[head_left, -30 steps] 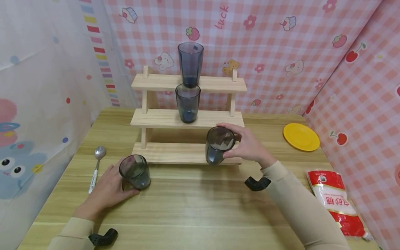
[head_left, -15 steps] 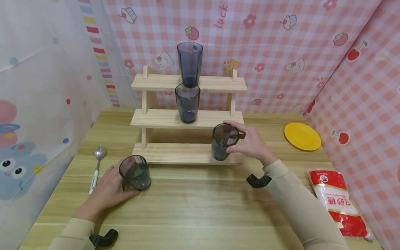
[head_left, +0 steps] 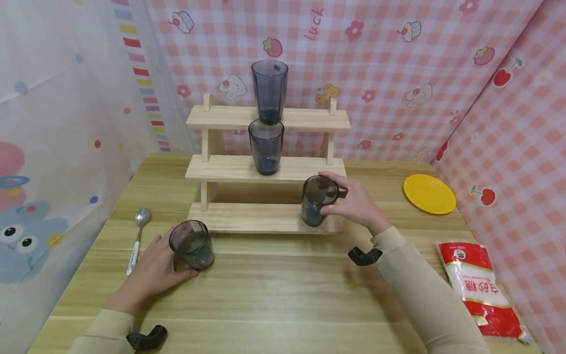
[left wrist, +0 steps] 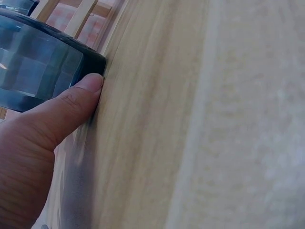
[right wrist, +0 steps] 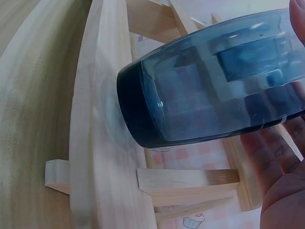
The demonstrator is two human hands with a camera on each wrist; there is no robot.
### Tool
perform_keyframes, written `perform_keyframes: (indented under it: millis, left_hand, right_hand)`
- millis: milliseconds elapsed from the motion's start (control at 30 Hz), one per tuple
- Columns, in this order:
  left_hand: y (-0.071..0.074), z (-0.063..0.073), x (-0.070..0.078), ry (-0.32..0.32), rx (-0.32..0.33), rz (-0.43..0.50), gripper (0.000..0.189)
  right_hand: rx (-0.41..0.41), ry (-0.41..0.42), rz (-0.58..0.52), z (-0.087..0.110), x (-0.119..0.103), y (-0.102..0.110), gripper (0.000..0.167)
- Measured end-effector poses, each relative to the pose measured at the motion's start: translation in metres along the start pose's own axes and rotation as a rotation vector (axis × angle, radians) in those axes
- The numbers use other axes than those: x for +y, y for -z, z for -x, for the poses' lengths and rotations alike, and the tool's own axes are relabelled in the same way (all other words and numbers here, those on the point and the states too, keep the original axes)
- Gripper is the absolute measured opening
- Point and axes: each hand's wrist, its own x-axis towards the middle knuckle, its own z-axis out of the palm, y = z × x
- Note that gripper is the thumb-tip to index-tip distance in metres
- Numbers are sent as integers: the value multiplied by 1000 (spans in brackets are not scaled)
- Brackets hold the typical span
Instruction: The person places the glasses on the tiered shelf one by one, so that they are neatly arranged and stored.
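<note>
My right hand [head_left: 355, 204] grips a smoky blue-grey drinking glass [head_left: 315, 209] by its upper part, thumb in front and fingers behind. In the right wrist view the base of that glass [right wrist: 190, 86] is right at the lowest board of the wooden shelf stand [head_left: 247, 217], toward its right end. At the table's left my left hand [head_left: 152, 268] holds a second glass [head_left: 193, 246], tilted slightly in the head view. Its thumb [left wrist: 71, 102] presses near the glass's base, close to the tabletop. The other fingers of that hand are mostly hidden behind the glass.
Two more glasses stand on the stand, one on the middle board [head_left: 267, 147] and one on the top board [head_left: 269, 91]. A spoon [head_left: 138, 238] lies left of my left hand. At right are a yellow plate [head_left: 429, 194] and a red-and-white sugar bag [head_left: 479, 287].
My right hand has carried its glass a little to the right and back along the lowest board, mostly in the first half second. My left hand and its glass have stayed put.
</note>
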Motion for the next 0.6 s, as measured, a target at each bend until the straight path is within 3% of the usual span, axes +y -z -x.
perform_keyframes:
  millis: [600]
  left_hand:
    - [0, 0, 1, 12, -6, 13, 114]
  right_hand:
    - [-9, -44, 7, -1, 9, -2, 77]
